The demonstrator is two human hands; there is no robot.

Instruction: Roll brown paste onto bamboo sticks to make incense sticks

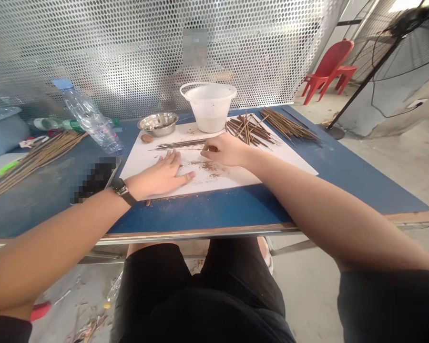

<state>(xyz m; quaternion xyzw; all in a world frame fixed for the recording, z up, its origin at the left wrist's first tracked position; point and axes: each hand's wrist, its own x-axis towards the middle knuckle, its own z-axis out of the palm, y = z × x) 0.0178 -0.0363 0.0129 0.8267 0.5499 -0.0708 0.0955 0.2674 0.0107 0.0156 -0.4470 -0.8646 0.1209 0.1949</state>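
My left hand [169, 176] lies flat on the white board [136, 166], fingers stretched out. A thin stick [196, 163] runs from under its fingers toward my right hand. My right hand [223, 148] is closed in a pinch, with a brown lump [212, 149] showing between its fingers. Reddish-brown crumbs [210, 166] are scattered on the board below it. Just beyond both hands lies a row of thin dark sticks [180, 144]. To the right, a criss-crossed pile of thicker brown-coated sticks [252, 128] rests on the board. A brown ball [146, 138] sits at its far left.
Behind the hands stand a metal bowl [159, 125] and a white plastic bucket [209, 107]. More sticks [289, 125] lie at the right. On the left are a clear plastic bottle [93, 121] and long brown sticks [39, 155]. A perforated metal panel [128, 52] backs the blue table [207, 209].
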